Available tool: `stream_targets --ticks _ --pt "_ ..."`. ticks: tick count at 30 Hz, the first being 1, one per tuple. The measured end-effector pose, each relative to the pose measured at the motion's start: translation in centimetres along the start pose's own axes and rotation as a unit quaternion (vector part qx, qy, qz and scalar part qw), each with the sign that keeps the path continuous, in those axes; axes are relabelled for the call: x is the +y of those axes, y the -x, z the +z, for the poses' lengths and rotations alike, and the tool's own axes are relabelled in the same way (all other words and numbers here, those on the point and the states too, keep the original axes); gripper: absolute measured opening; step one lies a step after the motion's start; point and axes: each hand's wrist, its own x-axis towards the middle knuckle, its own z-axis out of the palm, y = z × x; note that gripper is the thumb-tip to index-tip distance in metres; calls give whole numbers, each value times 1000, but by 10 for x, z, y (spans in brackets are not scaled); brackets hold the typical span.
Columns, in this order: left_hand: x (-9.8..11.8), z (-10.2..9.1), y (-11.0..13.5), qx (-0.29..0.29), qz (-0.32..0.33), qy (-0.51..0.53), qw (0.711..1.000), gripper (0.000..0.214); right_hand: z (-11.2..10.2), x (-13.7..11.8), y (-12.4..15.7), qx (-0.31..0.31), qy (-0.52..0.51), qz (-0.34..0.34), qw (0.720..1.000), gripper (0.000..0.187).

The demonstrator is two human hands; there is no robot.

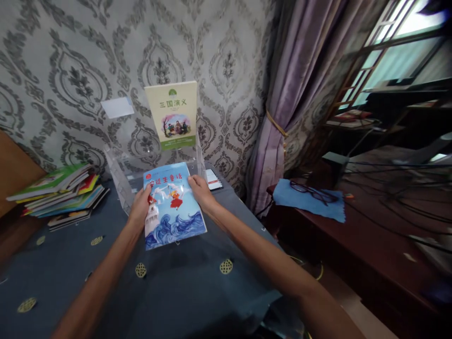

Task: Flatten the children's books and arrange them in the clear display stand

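Observation:
A blue picture-covered book (174,212) with red Chinese characters and painted waves is held between my two hands, its front cover facing me. My left hand (140,207) grips its left edge, and my right hand (202,192) closes on the upper right edge. Just behind the book stands a clear plastic rack (120,181), partly hidden by the book and hands. A cream and green book (175,115) with a painted group of figures leans upright at the back of this rack.
A stack of books (67,190) lies at the left on the dark patterned cloth (183,292). Behind the right hand is a phone (213,179). Glasses (312,192) rest on a blue cloth (289,197) on the reddish table (381,245), among cables. A purple curtain (282,94) hangs beside the wall.

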Motion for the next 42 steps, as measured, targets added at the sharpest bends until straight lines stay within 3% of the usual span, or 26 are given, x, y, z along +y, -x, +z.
stream_targets --ticks 5,7,10,14,17,21,24,28,32,38,42 --pt "3 -5 4 50 184 -84 978 40 -18 -31 9 -69 50 -130 988 31" --pt "2 -8 6 79 230 -102 965 38 -25 -37 16 -82 67 -162 981 32" --pt "-5 -16 11 73 207 -110 969 40 -33 -30 30 -98 102 -170 975 34" --pt "-13 -35 22 2 172 -147 974 44 -39 -10 51 -153 120 -132 972 35" --pt "-8 -50 26 -70 161 -166 970 42 -38 -4 59 -158 114 -91 977 33" --pt "3 -66 26 -161 88 -215 959 39 -35 -7 59 -164 80 -78 980 31" --pt "6 -69 23 -189 79 -247 947 33 -35 -6 55 -173 77 -87 978 26" --pt "17 -57 14 -206 85 -231 947 30 -38 -4 44 -177 79 -101 976 22" --pt "52 -31 -1 -233 122 -229 937 26 -44 -21 19 -152 91 -135 975 20" --pt "128 15 -32 -222 222 -257 914 21 -54 -81 -45 -108 86 -196 971 24" --pt "176 42 -51 -184 297 -198 916 18 -55 -129 -91 -93 83 -262 957 20"
